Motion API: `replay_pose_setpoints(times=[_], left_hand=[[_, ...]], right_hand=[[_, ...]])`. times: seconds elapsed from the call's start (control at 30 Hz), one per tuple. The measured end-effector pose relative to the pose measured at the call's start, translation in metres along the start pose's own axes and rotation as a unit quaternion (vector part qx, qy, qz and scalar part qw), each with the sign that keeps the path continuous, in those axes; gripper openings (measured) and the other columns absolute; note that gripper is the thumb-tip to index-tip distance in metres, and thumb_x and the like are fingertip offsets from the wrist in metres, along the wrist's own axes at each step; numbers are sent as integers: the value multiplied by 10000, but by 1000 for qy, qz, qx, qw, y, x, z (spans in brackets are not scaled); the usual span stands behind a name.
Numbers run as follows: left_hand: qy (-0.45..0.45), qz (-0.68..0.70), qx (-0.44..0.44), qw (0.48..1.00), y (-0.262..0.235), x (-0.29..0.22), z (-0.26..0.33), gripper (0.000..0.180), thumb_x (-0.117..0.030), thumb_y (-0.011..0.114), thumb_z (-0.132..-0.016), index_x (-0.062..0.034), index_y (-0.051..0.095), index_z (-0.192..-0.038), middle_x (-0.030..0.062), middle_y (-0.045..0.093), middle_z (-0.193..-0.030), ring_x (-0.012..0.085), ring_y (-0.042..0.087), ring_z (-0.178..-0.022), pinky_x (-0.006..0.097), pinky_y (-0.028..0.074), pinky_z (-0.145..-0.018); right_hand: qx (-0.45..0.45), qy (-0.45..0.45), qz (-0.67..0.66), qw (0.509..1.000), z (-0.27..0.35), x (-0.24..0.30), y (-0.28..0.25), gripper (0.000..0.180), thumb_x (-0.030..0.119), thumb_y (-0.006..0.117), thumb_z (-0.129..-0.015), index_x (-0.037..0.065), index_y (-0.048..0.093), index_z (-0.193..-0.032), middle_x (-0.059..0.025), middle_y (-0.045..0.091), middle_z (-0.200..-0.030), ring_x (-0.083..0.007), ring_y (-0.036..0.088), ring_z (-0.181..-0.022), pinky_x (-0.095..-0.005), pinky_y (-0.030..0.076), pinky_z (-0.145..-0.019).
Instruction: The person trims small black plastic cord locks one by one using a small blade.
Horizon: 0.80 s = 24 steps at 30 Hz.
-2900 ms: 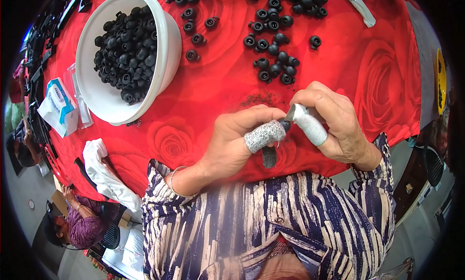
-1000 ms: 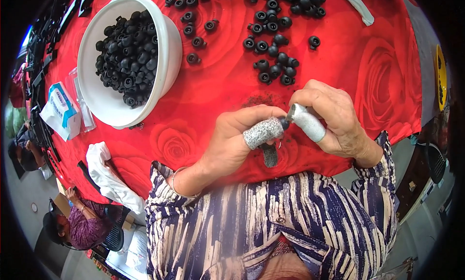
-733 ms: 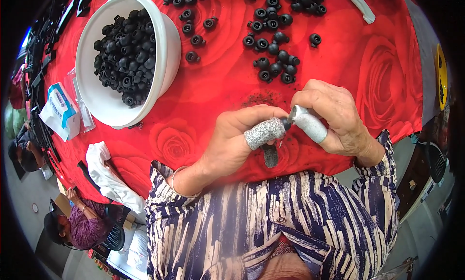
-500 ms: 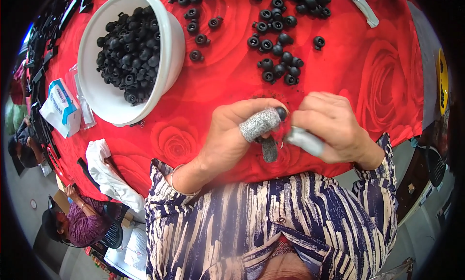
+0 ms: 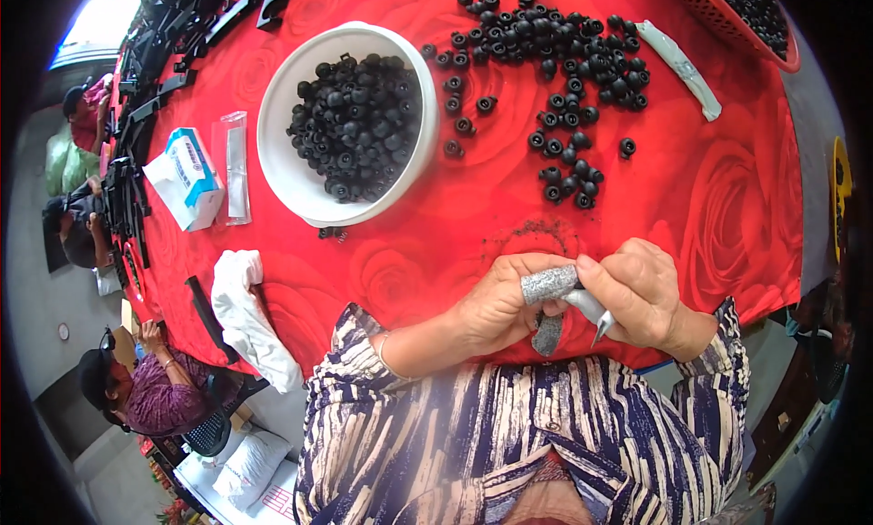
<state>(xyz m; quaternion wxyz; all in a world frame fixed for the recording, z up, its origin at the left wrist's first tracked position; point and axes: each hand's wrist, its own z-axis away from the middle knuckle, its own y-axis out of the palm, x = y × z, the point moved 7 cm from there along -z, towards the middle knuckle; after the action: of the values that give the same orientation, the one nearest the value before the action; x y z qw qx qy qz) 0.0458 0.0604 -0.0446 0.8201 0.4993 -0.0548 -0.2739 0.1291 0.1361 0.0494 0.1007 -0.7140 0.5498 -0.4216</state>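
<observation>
My left hand (image 5: 496, 307) is closed in a pinch, with a grey speckled finger sleeve (image 5: 549, 284) on the thumb and a darker grey one (image 5: 547, 334) on a finger below. What it pinches is hidden. My right hand (image 5: 637, 293) meets it, thumb tip against the speckled sleeve. Its fingers are curled around a small white-wrapped tool (image 5: 587, 305) with a pointed metal tip slanting down toward me; its exact kind is unclear. Beyond both hands lie many small round black plastic parts (image 5: 570, 119), each with a ringed hole, and dark crumbs (image 5: 546, 230) on the red cloth.
A white bowl (image 5: 273, 175) of the same black parts stands left. Near it are a tissue box (image 5: 198, 193), a clear strip packet (image 5: 236, 170) and a white cloth (image 5: 245, 316). A red basket (image 5: 746, 34) and a white wrapped strip (image 5: 677, 66) lie far right. Other people sit left.
The view has shifted, so the table things sit further right and lower. A black part visible at my left fingertips before is now out of sight. My hands have come together.
</observation>
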Motion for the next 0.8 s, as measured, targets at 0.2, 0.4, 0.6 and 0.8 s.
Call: replay_pose_setpoints(times=[0.2, 0.4, 0.6, 0.8], left_hand=[[48, -68, -12, 996, -3, -11, 3, 255, -161, 662, -858, -13, 636, -1064, 13, 623, -853, 68, 505, -686, 199, 419, -618], [23, -55, -2, 998, 6, -8, 1, 238, -150, 640, -877, -8, 631, -1067, 11, 616, -843, 63, 517, -699, 195, 433, -633], [191, -341, -80, 917, 34, -51, 31, 185, -58, 608, -885, 2, 629, -1059, 47, 612, -871, 86, 592, -746, 211, 491, -631], [565, -527, -302, 558, 57, -148, 109, 198, 22, 615, -846, 27, 629, -1044, 73, 630, -882, 95, 592, -638, 203, 474, -559]], right_hand=[[-21, -13, -36, 999, -1, 0, 3, 338, 51, 719, -620, -57, 624, -926, -45, 480, -645, -156, 470, -483, -291, 358, -401], [-48, 24, -58, 997, 4, -3, -2, 274, 73, 744, -673, -35, 612, -887, -60, 499, -631, -170, 489, -474, -301, 366, -402], [-37, 2, -42, 998, 0, -3, -6, 237, 83, 767, -673, -1, 577, -788, -52, 470, -605, -185, 460, -455, -316, 347, -397], [-43, 49, 60, 996, 3, -30, -7, 213, 57, 707, -689, 10, 567, -842, -59, 440, -652, -213, 484, -521, -334, 385, -440]])
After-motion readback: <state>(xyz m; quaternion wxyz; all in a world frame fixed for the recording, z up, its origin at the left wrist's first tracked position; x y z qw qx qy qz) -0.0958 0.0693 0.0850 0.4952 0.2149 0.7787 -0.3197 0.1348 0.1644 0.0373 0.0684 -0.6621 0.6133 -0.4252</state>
